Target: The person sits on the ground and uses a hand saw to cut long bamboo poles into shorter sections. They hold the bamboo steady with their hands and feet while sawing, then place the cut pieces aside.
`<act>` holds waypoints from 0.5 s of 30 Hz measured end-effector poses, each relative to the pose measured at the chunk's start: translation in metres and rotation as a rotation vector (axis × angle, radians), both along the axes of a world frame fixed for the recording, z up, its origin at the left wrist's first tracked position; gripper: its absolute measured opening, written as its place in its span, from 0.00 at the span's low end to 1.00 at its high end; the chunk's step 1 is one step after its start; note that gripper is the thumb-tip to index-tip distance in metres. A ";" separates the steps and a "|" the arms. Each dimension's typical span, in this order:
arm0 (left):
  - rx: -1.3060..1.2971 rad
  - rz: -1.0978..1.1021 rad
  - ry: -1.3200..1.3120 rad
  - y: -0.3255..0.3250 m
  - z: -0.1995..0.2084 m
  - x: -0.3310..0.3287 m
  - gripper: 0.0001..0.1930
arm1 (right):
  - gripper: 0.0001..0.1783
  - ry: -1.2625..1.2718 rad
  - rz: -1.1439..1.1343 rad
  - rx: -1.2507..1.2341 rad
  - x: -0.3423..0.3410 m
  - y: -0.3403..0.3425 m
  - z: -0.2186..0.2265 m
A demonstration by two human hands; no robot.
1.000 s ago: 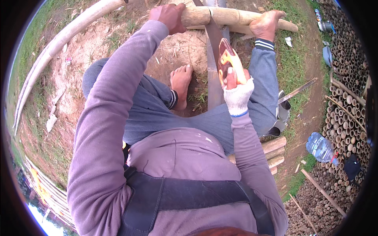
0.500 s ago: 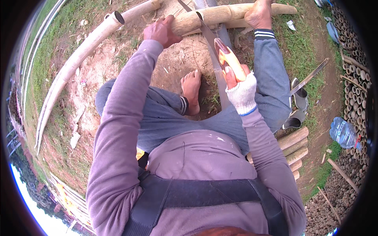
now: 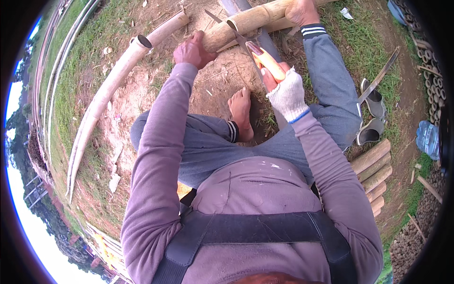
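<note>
A pale bamboo pole [image 3: 269, 15] lies across a grey beam [image 3: 240, 5] at the top of the view. My bare left hand [image 3: 193, 51] is closed around the pole's left end. My right hand [image 3: 286, 92], in a white knit glove with bare fingertips, grips the orange and dark handle of a handsaw [image 3: 265, 59]. The saw's blade crosses the pole just right of my left hand, in a cut whose depth I cannot make out. My bare right foot [image 3: 301, 12] presses on the pole farther right.
Another bamboo pole [image 3: 101, 97] lies on the left. Cut bamboo lengths [image 3: 373, 165], shoes [image 3: 371, 130] and a long blade [image 3: 380, 75] are on the right. Beyond them are a plastic bottle [image 3: 428, 139] and stacked bamboo [image 3: 435, 90]. My left foot [image 3: 241, 111] rests on bare soil.
The saw's handle and my right hand have moved forward, closer to the pole. My left hand keeps its grip on the pole's end. The whole view has shifted slightly.
</note>
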State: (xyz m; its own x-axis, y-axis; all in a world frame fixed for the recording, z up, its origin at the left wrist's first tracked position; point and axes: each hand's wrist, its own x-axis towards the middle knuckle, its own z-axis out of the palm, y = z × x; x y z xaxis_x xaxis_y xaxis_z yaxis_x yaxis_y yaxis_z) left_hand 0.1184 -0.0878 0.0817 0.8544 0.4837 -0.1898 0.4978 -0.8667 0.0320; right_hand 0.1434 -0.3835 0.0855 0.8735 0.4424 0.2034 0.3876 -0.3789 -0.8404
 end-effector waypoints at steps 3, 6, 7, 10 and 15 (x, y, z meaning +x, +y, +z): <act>0.016 0.006 0.043 -0.003 0.006 0.011 0.39 | 0.21 0.055 -0.048 -0.123 0.027 0.041 -0.026; -0.016 0.149 0.076 0.023 0.009 -0.005 0.47 | 0.21 0.074 -0.005 0.078 -0.012 0.008 -0.040; -0.064 0.226 0.017 0.031 0.002 -0.016 0.48 | 0.20 0.082 0.026 0.063 -0.024 -0.006 -0.040; -0.343 0.378 -0.355 0.063 0.015 -0.007 0.50 | 0.20 -0.063 0.175 -0.005 -0.026 -0.022 -0.029; -0.992 0.325 -1.090 0.044 0.118 -0.030 0.45 | 0.27 -0.443 0.481 -0.349 -0.025 0.002 -0.052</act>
